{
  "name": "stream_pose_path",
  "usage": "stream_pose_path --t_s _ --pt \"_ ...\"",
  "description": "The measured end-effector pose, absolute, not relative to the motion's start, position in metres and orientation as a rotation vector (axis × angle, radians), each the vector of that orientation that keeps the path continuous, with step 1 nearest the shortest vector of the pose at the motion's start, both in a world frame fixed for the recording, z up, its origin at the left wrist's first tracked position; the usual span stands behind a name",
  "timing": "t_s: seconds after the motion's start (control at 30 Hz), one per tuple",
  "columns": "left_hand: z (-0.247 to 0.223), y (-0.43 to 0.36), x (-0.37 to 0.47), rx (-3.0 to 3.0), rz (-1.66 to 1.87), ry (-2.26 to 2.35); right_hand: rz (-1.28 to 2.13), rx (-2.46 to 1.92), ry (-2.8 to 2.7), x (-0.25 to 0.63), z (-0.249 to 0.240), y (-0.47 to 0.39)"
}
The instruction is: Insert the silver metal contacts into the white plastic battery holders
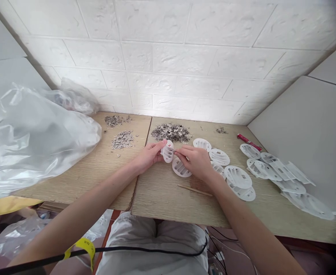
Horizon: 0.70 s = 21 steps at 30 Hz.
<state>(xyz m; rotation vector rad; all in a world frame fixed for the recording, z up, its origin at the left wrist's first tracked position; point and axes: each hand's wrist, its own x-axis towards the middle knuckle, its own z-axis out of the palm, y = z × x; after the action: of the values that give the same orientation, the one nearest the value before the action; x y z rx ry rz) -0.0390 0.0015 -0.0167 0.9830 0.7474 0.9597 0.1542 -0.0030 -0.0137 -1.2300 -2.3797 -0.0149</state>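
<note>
My left hand (151, 156) grips a white oval plastic piece (168, 151) by its left side, holding it tilted above the table. At the piece's right edge my right hand (193, 158) is pinched; a tiny metal bit seems to show at its fingertips, too small to make out. Just below lies another white slotted oval piece (181, 167). Behind my hands is a heap of small metal parts (171, 132). More white ovals (219, 157) lie around and to the right of my right hand.
Smaller metal piles (123, 140) lie at the left, beside a large clear plastic bag (38, 137). A thin wooden stick (195, 190) lies near the front. At the right are a red tube (249, 142) and overlapping white pieces (288, 186). A black cable (145, 249) crosses my lap.
</note>
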Motion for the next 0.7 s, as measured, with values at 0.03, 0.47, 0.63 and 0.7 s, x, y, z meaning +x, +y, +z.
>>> stream_pose_path --t_s 0.03,0.47,0.63,0.7 --pt "-0.017 0.001 -0.0384 0.985 0.961 0.752 -0.03 -1.224 -2.392 0.1542 -0.0146 -0.003" --pt "-0.0194 -0.003 -0.0335 1.065 0.992 0.808 -0.196 -1.231 -2.468 0.1505 -0.0167 -0.0048" --pt "-0.0186 -0.0043 -0.0315 1.097 0.999 0.839 -0.254 -1.261 -2.506 0.1501 -0.0154 -0.0062" --pt "-0.0177 -0.0049 -0.0305 1.12 0.991 0.856 -0.259 -1.263 -2.526 0.1498 -0.0149 -0.0067"
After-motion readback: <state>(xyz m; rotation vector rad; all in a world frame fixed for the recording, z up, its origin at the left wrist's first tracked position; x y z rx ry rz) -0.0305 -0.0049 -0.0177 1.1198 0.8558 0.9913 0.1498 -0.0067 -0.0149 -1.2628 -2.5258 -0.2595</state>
